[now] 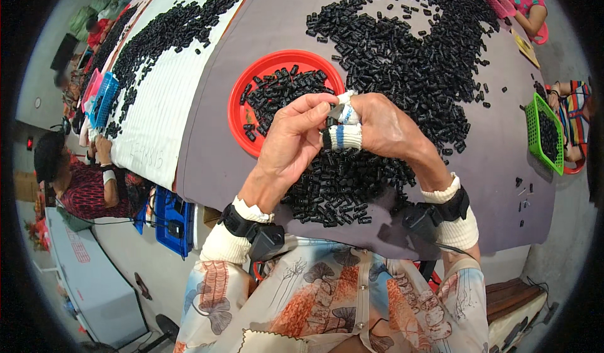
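Grey cloth covers the bench (pixel 204 126), and above its near part the two hands come together. The left hand (pixel 286 133) pinches a small dark piece (pixel 335 111) between thumb and finger; the right hand (pixel 390 126), white-and-blue wraps (pixel 347 137) on its fingers, meets it there, though what those fingertips grip is hidden. Beneath them lie heaped black parts (pixel 340 193), spreading toward the far side. Just left, a round red tray (pixel 234 111) holds more. Farther right, a green basket (pixel 533 133) contains dark pieces, near a person in stripes (pixel 577 111). Well to the left, a white-covered bench (pixel 173 95) carries another long spread beside a person in a patterned top (pixel 94 189).
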Demonstrator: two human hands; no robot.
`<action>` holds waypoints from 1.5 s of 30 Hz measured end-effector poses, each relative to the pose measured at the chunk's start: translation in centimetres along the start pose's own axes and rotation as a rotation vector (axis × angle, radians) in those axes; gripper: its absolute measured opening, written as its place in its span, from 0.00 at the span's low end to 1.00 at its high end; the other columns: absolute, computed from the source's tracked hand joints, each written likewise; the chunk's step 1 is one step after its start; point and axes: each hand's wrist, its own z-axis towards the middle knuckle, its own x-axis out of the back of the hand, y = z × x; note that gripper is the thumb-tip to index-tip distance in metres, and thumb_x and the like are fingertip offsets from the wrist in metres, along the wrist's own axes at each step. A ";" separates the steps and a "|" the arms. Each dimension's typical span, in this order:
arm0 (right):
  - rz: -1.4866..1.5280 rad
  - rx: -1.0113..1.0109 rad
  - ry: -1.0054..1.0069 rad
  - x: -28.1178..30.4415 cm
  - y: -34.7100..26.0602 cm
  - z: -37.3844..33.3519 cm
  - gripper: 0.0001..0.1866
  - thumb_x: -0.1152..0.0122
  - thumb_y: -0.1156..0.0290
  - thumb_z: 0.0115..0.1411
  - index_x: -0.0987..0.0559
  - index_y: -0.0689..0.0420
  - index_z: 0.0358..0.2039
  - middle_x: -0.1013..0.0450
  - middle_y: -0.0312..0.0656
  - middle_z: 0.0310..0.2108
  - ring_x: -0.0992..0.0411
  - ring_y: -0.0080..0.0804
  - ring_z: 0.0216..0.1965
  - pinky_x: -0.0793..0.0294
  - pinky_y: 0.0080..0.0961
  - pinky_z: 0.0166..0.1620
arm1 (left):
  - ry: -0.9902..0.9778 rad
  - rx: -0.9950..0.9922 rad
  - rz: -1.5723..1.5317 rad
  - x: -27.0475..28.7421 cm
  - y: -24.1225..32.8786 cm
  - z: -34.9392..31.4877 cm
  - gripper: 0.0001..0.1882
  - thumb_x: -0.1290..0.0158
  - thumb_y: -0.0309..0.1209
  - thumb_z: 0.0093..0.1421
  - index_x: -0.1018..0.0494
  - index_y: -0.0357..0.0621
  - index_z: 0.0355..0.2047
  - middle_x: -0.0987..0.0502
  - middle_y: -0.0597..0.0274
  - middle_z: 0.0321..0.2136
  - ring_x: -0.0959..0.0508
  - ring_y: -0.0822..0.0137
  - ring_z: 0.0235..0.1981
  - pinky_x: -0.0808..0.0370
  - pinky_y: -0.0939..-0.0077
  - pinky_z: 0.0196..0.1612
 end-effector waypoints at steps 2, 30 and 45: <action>-0.017 0.009 -0.001 0.0 -0.3 0.1 0.21 0.36 0.56 0.44 0.28 0.64 0.21 0.33 0.47 0.15 0.33 0.39 0.18 0.34 0.31 0.26 | -0.006 -0.007 0.011 0.2 0.0 0.0 0.08 0.51 0.25 0.58 0.29 0.36 0.38 0.26 0.62 0.33 0.26 0.73 0.33 0.27 0.78 0.39; 0.121 -0.060 0.149 -0.6 -0.7 0.0 0.14 0.32 0.65 0.40 0.25 0.62 0.20 0.33 0.37 0.16 0.36 0.23 0.19 0.35 0.22 0.25 | 0.055 -0.043 0.062 -0.4 0.0 0.0 0.10 0.50 0.23 0.55 0.31 0.33 0.38 0.25 0.59 0.32 0.25 0.73 0.34 0.26 0.79 0.39; 0.073 -0.077 0.031 -0.1 -1.3 0.0 0.18 0.32 0.61 0.41 0.25 0.63 0.22 0.33 0.39 0.17 0.35 0.26 0.20 0.35 0.25 0.26 | -0.013 -0.016 -0.017 0.2 0.1 -0.6 0.10 0.54 0.27 0.61 0.30 0.35 0.40 0.26 0.61 0.34 0.25 0.74 0.34 0.26 0.78 0.40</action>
